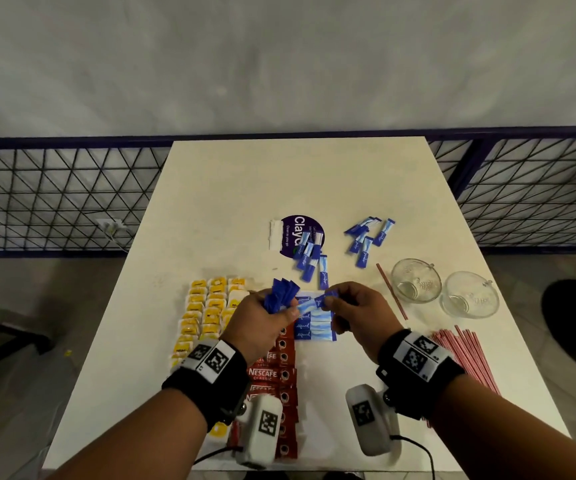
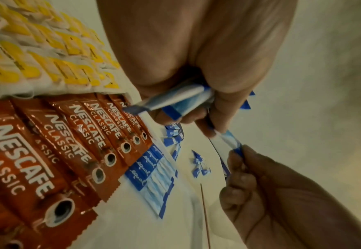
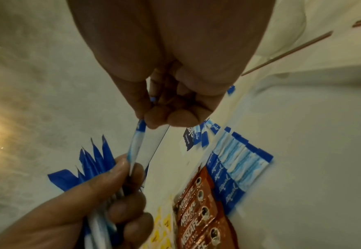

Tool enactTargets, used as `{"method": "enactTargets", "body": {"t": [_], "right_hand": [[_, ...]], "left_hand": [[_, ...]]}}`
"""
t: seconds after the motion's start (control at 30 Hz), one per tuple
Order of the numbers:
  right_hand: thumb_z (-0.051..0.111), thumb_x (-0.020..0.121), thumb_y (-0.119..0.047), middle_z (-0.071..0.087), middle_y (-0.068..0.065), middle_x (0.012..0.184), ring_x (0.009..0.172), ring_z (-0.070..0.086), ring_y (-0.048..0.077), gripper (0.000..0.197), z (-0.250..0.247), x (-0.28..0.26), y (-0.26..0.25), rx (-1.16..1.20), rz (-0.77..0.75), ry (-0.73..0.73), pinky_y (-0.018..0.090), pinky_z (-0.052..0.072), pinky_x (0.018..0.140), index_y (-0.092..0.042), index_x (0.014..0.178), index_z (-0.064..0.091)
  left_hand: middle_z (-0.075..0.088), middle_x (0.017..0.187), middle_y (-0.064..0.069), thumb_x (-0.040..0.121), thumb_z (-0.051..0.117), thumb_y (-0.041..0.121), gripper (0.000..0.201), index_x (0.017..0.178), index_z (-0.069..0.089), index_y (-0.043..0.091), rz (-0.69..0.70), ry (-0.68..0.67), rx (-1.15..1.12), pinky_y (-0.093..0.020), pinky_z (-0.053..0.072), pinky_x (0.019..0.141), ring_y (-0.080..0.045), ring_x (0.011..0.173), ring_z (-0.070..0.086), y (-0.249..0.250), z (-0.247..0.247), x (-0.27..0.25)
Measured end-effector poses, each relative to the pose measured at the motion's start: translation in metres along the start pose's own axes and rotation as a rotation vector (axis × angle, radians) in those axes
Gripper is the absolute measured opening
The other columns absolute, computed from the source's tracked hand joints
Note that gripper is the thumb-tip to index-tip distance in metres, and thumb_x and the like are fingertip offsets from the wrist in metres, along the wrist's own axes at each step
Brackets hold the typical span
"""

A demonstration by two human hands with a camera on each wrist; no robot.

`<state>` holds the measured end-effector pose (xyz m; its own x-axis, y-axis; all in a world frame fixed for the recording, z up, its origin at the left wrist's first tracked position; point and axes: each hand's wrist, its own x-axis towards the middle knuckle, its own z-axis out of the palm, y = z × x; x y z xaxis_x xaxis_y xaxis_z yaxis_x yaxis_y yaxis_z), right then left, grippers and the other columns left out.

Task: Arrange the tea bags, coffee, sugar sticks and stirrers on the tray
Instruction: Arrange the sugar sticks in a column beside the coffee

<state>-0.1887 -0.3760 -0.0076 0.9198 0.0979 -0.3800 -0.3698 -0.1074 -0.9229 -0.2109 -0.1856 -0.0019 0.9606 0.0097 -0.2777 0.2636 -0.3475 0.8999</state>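
My left hand (image 1: 272, 308) grips a bunch of blue sugar sticks (image 1: 281, 294) above the tray. One stick (image 1: 309, 305) of that bunch is pinched at its far end by my right hand (image 1: 335, 303); the same stick (image 3: 136, 143) shows in the right wrist view, and its end (image 2: 230, 141) in the left wrist view. Under the hands a row of sugar sticks (image 1: 314, 322) lies flat. Left of it are red coffee sachets (image 1: 272, 374) and yellow tea bags (image 1: 206, 313). Loose sugar sticks (image 1: 366, 239) lie farther back. Red stirrers (image 1: 466, 355) are piled at the right.
Two glass cups (image 1: 416, 280) (image 1: 468, 294) stand at the right, with a single stirrer (image 1: 392, 292) beside them. A round purple sticker (image 1: 302, 235) lies mid-table under more sugar sticks (image 1: 309, 258). A wire fence (image 1: 61, 195) runs behind the white table (image 1: 238, 188).
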Motion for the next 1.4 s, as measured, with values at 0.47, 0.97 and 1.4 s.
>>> {"method": "enactTargets", "body": {"t": [0.47, 0.97, 1.4], "right_hand": [[0.071, 0.081, -0.038, 0.067, -0.014, 0.077, 0.064, 0.059, -0.002, 0.028, 0.001, -0.007, -0.016, -0.603, -0.090, -0.193, 0.024, 0.052, 0.072, -0.028, 0.105, 0.060], [0.065, 0.087, -0.012, 0.067, 0.008, 0.069, 0.042, 0.039, 0.016, 0.012, -0.020, -0.005, 0.033, -0.036, 0.258, 0.036, 0.022, 0.034, 0.043, 0.000, 0.083, 0.066], [0.062, 0.089, -0.038, 0.062, 0.004, 0.063, 0.056, 0.058, 0.022, 0.031, 0.000, 0.000, 0.063, -0.550, 0.432, 0.036, 0.031, 0.055, 0.058, -0.014, 0.070, 0.065]], "left_hand": [[0.062, 0.068, -0.011, 0.089, 0.066, 0.021, 0.015, 0.080, 0.068, 0.010, -0.152, -0.044, -0.233, -0.034, 0.046, 0.059, -0.020, 0.053, 0.053, 0.008, 0.004, 0.000], [0.069, 0.072, -0.003, 0.093, 0.061, 0.019, 0.011, 0.083, 0.066, 0.014, -0.278, 0.144, -0.295, -0.029, 0.041, 0.056, -0.014, 0.054, 0.047, -0.015, -0.003, -0.002], [0.073, 0.076, -0.006, 0.089, 0.066, 0.026, 0.018, 0.078, 0.069, 0.013, -0.281, 0.142, -0.219, -0.058, 0.055, 0.081, -0.035, 0.078, 0.064, -0.035, -0.028, -0.008]]}}
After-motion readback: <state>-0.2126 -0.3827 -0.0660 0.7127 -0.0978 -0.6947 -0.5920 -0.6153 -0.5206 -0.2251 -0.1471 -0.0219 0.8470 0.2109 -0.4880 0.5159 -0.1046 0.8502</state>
